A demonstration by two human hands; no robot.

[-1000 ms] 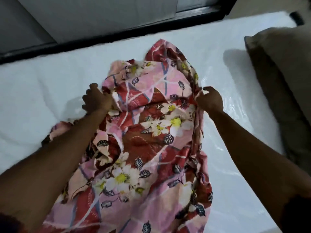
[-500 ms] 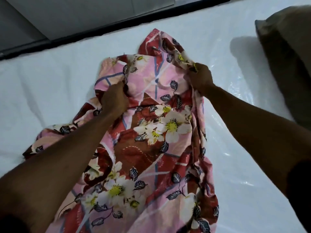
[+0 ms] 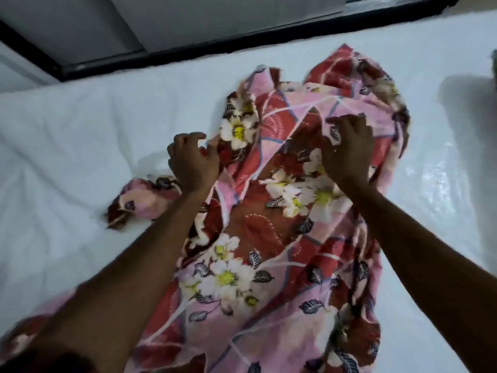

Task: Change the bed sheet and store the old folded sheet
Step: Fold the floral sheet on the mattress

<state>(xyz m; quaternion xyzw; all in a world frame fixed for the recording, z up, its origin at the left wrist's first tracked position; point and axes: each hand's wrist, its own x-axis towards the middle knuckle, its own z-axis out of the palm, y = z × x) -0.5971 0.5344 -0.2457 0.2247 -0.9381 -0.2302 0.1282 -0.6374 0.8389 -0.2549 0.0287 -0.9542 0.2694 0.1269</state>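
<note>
A crumpled floral bed sheet [image 3: 269,238], pink and red with white flowers, lies in a long heap on the white mattress [image 3: 80,130]. The left hand [image 3: 192,162] curls its fingers round the sheet's left edge. The right hand [image 3: 349,152] rests on top of the sheet near its far end, fingers bent into the cloth, grip unclear. A black frame [image 3: 242,40] runs beyond the sheet's far end.

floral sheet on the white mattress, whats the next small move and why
The pink and red floral sheet lies bunched on the white mattress; the left hand pinches its left edge, the right hand rests on its middle. Probably draw that edge outward to flatten it.
</note>
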